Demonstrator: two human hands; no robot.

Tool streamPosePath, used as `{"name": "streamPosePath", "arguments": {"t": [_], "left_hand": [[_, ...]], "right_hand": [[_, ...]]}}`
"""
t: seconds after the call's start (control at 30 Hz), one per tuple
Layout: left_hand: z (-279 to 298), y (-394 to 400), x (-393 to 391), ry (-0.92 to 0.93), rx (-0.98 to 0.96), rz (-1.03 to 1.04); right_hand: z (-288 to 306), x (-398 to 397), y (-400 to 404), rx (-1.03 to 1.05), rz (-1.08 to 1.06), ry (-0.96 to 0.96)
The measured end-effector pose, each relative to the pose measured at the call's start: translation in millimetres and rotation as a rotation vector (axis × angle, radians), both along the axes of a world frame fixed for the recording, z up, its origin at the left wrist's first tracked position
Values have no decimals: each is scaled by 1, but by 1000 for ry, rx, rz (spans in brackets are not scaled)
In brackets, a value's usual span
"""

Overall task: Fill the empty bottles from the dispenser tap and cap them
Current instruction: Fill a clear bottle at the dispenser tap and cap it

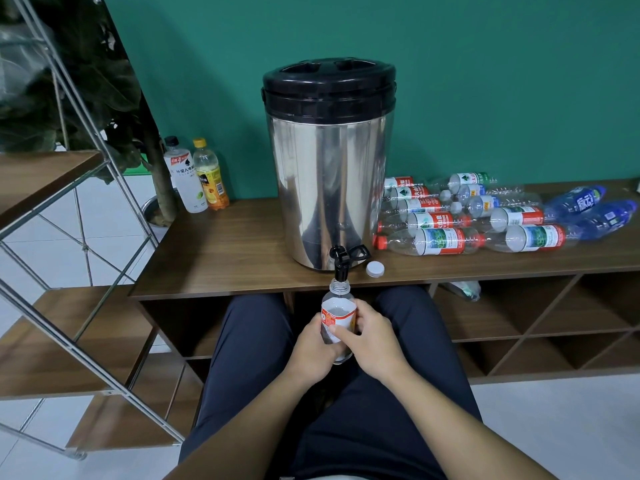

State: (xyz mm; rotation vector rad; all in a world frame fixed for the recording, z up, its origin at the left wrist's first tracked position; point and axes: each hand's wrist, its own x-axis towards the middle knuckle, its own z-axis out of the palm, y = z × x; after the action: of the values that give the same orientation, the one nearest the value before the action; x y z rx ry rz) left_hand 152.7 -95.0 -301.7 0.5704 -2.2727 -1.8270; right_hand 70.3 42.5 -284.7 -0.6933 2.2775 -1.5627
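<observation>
I see my left hand (313, 344) and right hand (372, 336) both gripping the upright bottle (337, 315), its long axis vertical, open mouth pointing up under the dispenser tap (341, 263), just beyond the surface (225, 251) edge.

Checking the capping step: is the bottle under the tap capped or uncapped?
Uncapped. The bottle has its open neck at the tap; a white cap lies on the tabletop.

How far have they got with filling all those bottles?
Early on, it seems. Two capped bottles stand left of the dispenser, perhaps done already. In hand: both the left hand and right hand hold an open bottle under the tap, its white cap waiting on the shelf. Left: the pile of empty bottles lying to the right.
</observation>
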Motion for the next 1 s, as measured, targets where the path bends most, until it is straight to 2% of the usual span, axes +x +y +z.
{"name": "streamPosePath", "arguments": {"t": [1.0], "left_hand": [[-3, 1, 0, -10, 17, -9]], "right_hand": [[3, 2, 2, 46, -2, 24]]}}
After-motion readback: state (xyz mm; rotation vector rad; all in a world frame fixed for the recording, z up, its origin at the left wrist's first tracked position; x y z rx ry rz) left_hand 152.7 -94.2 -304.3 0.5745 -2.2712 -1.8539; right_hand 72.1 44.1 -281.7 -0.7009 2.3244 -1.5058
